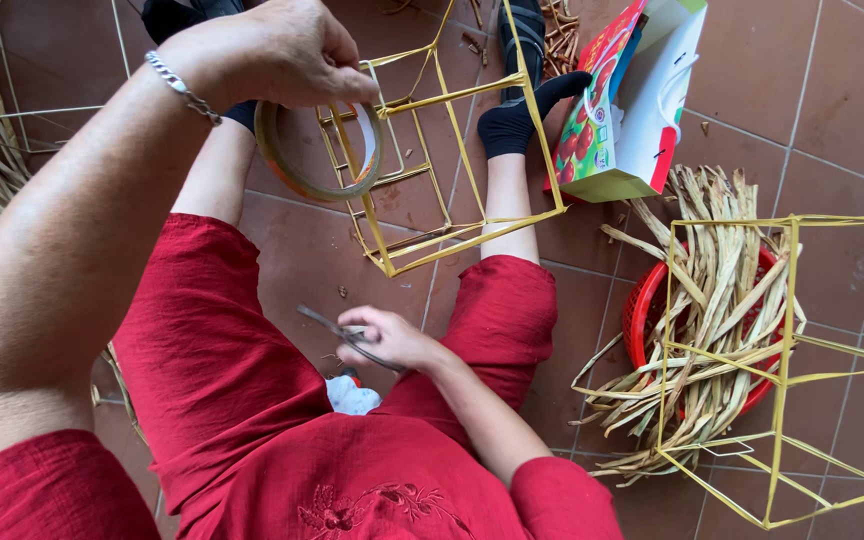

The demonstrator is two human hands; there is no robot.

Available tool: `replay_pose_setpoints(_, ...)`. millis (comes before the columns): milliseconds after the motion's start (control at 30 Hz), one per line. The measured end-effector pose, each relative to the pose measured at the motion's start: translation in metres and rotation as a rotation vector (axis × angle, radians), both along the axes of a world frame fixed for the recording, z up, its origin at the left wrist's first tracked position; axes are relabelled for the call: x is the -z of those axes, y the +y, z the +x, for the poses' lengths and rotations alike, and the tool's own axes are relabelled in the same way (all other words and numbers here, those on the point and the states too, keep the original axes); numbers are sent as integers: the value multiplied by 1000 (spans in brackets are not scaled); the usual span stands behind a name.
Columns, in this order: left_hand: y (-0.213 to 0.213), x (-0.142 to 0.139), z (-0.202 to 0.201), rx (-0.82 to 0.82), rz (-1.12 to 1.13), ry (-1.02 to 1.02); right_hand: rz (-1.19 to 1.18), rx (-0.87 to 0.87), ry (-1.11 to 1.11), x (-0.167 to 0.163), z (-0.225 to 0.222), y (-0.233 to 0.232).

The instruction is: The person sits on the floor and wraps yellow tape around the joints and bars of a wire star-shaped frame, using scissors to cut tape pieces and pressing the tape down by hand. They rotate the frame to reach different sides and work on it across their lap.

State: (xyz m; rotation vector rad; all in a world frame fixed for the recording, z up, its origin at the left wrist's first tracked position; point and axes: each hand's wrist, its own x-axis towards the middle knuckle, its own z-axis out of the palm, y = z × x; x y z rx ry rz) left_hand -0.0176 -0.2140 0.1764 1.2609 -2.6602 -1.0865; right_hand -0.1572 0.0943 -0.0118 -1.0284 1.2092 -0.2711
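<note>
Left hand (277, 50), wrist braceleted, fingers curled and pinched on the top edge of a roll of clear tape (317, 150), held upright against the near corner of a yellow wire frame (452, 150). A short white strip of tape shows inside the roll. Right hand (387, 338), fingers closed around a pair of scissors (337, 328), blades pointing left, held low between the red-trousered knees. The frame stands tilted on the brown tiled floor (832, 100), between the person's dark-socked feet. Beyond it lies a colourful paper bag (632, 100). At right, a red basket (647, 310) holds dried plant strips (722, 300); a second yellow frame (792, 370) stands over it.
</note>
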Motion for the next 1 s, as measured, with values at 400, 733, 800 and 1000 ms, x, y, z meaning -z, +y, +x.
replay_pose_setpoints(400, -5, 20, -3, -139, 33, 151, -895, 410, 295, -190, -109, -79)
replay_pose_setpoints(733, 10, 18, 17, -249, 117, 279, -1199, 389, 961, -155, -67, -203)
replay_pose_setpoints(800, 14, 13, 17, -342, 182, 193, -1075, 393, 974, -150, -69, -203)
replay_pose_setpoints(1000, 20, -7, 11, -138, 57, -18, -1164, 392, 938, -144, -73, -203)
